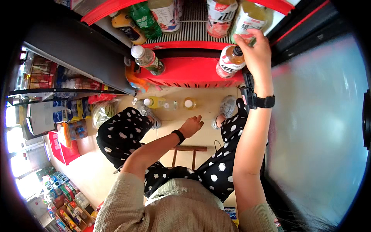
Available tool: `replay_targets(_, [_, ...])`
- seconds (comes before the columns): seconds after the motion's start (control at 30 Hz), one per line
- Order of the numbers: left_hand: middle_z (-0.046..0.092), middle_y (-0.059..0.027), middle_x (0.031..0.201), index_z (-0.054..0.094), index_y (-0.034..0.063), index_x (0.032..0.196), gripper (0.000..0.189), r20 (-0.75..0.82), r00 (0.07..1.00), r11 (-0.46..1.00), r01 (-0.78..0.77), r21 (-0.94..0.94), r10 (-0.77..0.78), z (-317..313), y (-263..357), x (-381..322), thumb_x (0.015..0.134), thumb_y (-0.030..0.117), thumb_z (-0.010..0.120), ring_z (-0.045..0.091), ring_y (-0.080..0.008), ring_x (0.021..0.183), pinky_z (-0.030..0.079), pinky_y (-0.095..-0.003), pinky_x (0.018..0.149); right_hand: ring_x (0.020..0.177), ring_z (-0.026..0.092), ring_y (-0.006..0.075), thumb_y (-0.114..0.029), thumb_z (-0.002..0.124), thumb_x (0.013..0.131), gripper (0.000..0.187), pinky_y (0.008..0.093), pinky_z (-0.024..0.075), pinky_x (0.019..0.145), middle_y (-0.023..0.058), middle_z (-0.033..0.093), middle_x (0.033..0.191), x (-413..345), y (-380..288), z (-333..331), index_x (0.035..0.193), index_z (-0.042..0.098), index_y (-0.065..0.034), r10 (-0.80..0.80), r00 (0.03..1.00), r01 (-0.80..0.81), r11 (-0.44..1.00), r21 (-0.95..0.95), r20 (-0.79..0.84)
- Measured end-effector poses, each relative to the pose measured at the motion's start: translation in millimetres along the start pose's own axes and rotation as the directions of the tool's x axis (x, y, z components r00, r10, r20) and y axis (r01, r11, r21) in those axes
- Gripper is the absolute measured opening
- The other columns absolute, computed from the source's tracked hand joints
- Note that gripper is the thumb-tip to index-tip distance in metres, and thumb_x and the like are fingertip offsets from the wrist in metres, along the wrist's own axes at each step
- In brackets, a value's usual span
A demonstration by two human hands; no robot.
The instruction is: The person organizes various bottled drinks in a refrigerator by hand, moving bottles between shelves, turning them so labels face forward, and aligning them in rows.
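Note:
My right hand (pixel 256 49) reaches to the right side of a drinks cooler, thumb and fingers apart, in front of a bottle with a white and green label (pixel 249 21). Just below it a bottle of amber drink with a black cap (pixel 230 62) stands on the red ledge (pixel 188 68). Over the floor, between my knees, my left hand (pixel 192 126) hangs with its fingers partly bent and holds nothing. Beyond it, several bottles are on the floor: a yellow one (pixel 156 102), a clear one (pixel 171 105) and one of amber liquid (pixel 190 103). A white-capped bottle (pixel 149 60) stands on the ledge's left.
More bottles, among them a green one (pixel 145 20) and a pink-labelled one (pixel 221 18), stand on the wire shelf (pixel 192 26). The glass cooler door (pixel 316 130) stands open at the right. Packaged goods (pixel 76 110) and a red basket (pixel 62 149) are at the left.

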State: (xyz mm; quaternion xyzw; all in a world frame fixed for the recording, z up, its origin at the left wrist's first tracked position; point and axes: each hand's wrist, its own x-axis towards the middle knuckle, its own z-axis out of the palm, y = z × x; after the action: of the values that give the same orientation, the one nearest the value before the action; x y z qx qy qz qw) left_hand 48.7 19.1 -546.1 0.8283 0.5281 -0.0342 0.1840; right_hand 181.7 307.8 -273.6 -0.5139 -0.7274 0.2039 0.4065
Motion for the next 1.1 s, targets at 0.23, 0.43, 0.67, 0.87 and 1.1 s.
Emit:
replay_targets(0.23, [0.055, -0.0153, 0.111, 0.062, 0.0068, 0.103, 0.017, -0.049, 0.999, 0.999, 0.001, 0.053, 0.001, 50, -28, 3, 0.087, 0.012, 0.06, 0.063, -0.0289, 0.102, 0.06, -0.0352, 0.063, 0.111, 0.061, 0.0388, -0.039, 0.08, 0.083, 0.055, 0.0441, 0.0478, 0.097, 0.0241, 0.061, 0.118, 9, 1, -9, 0.118, 0.063, -0.0003, 0.012, 1.0, -0.012, 1.0, 0.015, 0.028])
replay_targets(0.43, [0.055, -0.0181, 0.119, 0.065, 0.0084, 0.108, 0.021, -0.147, 0.989, 0.992, 0.045, 0.12, -0.027, 42, -22, -8, 0.09, 0.016, 0.058, 0.06, -0.0341, 0.109, 0.059, -0.0387, 0.073, 0.112, 0.06, 0.0395, -0.04, 0.08, 0.083, 0.057, 0.0434, 0.047, 0.097, 0.0247, 0.061, 0.117, 6, 7, -7, 0.12, 0.061, -0.001, 0.017, 0.996, -0.013, 0.999, -0.044, 0.09])
replay_targets(0.67, [0.057, -0.0176, 0.115, 0.064, 0.0054, 0.107, 0.022, -0.137, 0.978, 0.951, 0.186, 0.245, -0.156, 11, -5, -13, 0.088, 0.016, 0.061, 0.064, -0.0268, 0.099, 0.057, -0.0348, 0.069, 0.114, 0.059, 0.0385, -0.038, 0.081, 0.083, 0.056, 0.042, 0.045, 0.1, 0.0248, 0.06, 0.12, 8, 8, -3, 0.122, 0.061, -0.0034, 0.05, 0.988, -0.034, 0.994, -0.104, 0.148])
replay_targets(0.87, [0.057, -0.0116, 0.09, 0.058, 0.0052, 0.1, 0.021, -0.665, 0.737, 0.907, -0.189, -0.378, -0.123, -180, 7, 39, 0.082, 0.01, 0.068, 0.064, -0.0321, 0.079, 0.054, -0.0405, 0.061, 0.121, 0.057, 0.0362, -0.037, 0.08, 0.085, 0.058, 0.0419, 0.0422, 0.104, 0.0225, 0.059, 0.125, 1, 11, 1, 0.127, 0.059, -0.0029, 0.069, 0.984, -0.042, 0.986, -0.16, 0.167])
replay_targets(1.1, [0.056, -0.0344, 0.125, 0.046, -0.0091, 0.126, 0.066, -0.529, 0.478, 0.373, -0.387, -0.843, -0.701, -329, -101, 187, 0.091, 0.045, 0.06, 0.057, -0.046, 0.116, 0.046, -0.049, 0.099, 0.129, 0.052, 0.0356, -0.038, 0.079, 0.086, 0.066, 0.0418, 0.0388, 0.109, 0.0241, 0.054, 0.136, 2, 10, 2, 0.134, 0.053, 0.0006, 0.113, 0.979, -0.074, 0.973, -0.218, 0.171])
